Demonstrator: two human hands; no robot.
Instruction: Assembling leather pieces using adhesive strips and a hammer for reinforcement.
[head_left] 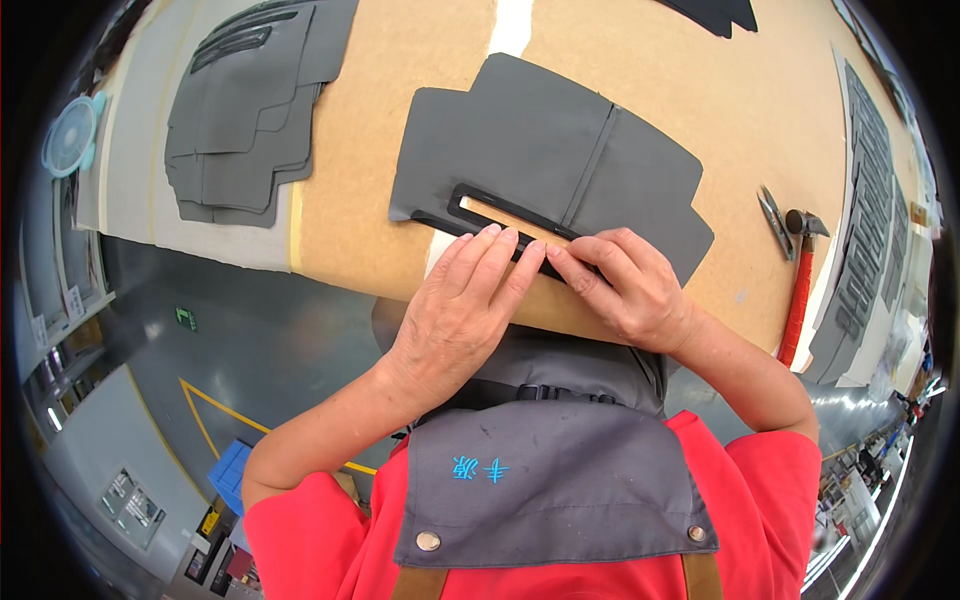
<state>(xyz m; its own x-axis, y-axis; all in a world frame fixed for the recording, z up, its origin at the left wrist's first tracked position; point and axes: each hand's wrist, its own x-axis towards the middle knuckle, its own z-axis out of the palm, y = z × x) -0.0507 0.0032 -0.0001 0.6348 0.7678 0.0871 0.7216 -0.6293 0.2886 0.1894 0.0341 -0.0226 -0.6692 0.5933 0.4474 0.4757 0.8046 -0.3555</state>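
A flat grey cut panel [530, 130] with stepped corners lies on the tan worktable, a seam running across its right half. Near its front edge is a long narrow slot with a black border [462, 200]. Along the slot's near side runs a black strip [432, 220]. My left hand [460, 305] rests with fingers stretched out, their tips pressing on that strip. Just to its right, my right hand [630, 285] has curled fingers, thumb and forefinger pinching the strip by the slot's right end. My fingers hide part of the strip and the slot.
A stack of similar grey panels [235, 130] lies at the table's left. On the right are a hammer [800, 285] with a red handle and small metal snips [775, 222]. Beyond them lie dark strips [868, 190]. A blue crate [229, 474] stands on the floor at left.
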